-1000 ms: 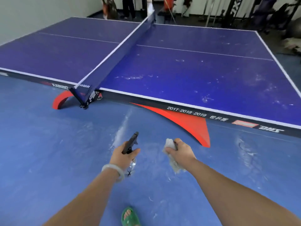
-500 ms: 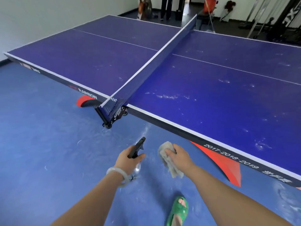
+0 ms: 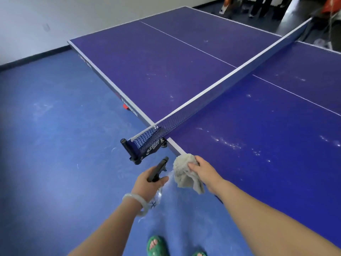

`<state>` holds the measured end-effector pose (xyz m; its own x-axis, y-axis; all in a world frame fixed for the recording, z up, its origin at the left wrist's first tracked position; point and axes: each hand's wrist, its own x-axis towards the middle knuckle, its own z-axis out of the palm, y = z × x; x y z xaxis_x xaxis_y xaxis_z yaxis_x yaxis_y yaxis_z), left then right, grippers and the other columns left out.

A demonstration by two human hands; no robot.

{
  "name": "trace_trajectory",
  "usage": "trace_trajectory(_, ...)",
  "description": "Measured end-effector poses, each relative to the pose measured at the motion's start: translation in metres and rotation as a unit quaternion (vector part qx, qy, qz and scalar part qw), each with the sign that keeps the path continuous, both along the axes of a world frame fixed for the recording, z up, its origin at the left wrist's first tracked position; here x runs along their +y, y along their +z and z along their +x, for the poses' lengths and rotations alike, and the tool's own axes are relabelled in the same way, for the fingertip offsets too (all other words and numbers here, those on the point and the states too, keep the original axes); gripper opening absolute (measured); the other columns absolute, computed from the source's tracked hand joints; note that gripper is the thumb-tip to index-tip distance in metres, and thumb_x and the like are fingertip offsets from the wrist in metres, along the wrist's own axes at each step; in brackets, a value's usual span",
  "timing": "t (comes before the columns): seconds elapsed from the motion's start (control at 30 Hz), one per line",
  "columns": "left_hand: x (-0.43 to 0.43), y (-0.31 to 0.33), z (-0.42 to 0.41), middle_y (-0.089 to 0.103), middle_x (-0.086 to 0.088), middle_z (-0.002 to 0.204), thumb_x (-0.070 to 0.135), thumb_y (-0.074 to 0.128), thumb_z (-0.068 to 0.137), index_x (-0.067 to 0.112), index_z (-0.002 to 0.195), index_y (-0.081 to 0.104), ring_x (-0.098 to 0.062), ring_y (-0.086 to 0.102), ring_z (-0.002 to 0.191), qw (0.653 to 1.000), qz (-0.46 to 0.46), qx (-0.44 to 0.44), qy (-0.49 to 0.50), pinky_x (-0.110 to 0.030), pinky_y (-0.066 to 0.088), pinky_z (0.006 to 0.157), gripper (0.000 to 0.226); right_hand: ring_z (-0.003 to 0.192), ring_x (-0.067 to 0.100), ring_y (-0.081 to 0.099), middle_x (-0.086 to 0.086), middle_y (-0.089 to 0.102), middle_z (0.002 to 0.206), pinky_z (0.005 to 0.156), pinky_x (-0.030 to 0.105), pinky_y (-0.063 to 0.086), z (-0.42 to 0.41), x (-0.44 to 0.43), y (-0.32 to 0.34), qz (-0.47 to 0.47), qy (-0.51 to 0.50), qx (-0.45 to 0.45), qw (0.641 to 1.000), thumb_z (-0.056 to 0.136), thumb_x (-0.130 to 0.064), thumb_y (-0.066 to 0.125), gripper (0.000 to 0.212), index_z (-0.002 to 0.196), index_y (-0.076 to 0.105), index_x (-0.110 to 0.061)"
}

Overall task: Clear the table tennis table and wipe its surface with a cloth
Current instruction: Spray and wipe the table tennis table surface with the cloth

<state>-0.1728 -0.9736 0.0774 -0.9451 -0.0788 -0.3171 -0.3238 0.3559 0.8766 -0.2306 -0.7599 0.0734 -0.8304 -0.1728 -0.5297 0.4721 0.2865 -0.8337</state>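
The purple table tennis table (image 3: 166, 71) fills the upper right, with its net (image 3: 221, 85) running diagonally across it. White smears and specks dot the surface right of the net. My left hand (image 3: 147, 183) grips a clear spray bottle (image 3: 156, 170) by its black trigger head, just below the net clamp. My right hand (image 3: 204, 170) holds a crumpled grey cloth (image 3: 184, 172) at the table's near edge, close to the net post.
The black net clamp (image 3: 132, 150) sticks out past the table edge above my left hand. Blue floor (image 3: 55, 145) spreads to the left up to a white wall (image 3: 55, 21). People's legs (image 3: 258, 6) stand beyond the far side. My green slippers (image 3: 156, 245) show at the bottom.
I have stepped closer to the table beside the net post. Both hands came forward, and the cloth now reaches the table's near edge.
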Motion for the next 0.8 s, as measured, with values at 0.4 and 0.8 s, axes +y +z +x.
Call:
trace_trajectory(0.4, -0.02, -0.035, -0.075, 0.046, 0.01, 0.06, 0.022, 0.073, 0.087, 0.029, 0.08, 0.058, -0.006, 0.042, 0.051, 0.998, -0.001, -0.046, -0.039, -0.015, 0.034, 0.053, 0.018, 0.096, 0.025, 0.066, 0.007, 0.068, 0.101, 0.102, 0.051, 0.048, -0.065, -0.039, -0.025, -0.104, -0.121, -0.172, 0.972, 0.058, -0.075, 0.077, 0.08, 0.099, 0.063, -0.008)
trace_trajectory(0.8, -0.035, -0.031, -0.102, 0.064, -0.004, 0.074, 0.016, 0.076, 0.085, 0.028, 0.104, 0.068, -0.009, 0.06, 0.064, 0.996, 0.034, -0.069, -0.049, -0.021, 0.051, 0.069, 0.024, 0.068, 0.024, 0.051, 0.015, 0.057, 0.082, 0.058, 0.033, 0.04, -0.12, -0.045, -0.019, -0.034, -0.091, -0.141, 0.985, 0.069, -0.004, 0.052, 0.022, 0.085, 0.066, -0.012)
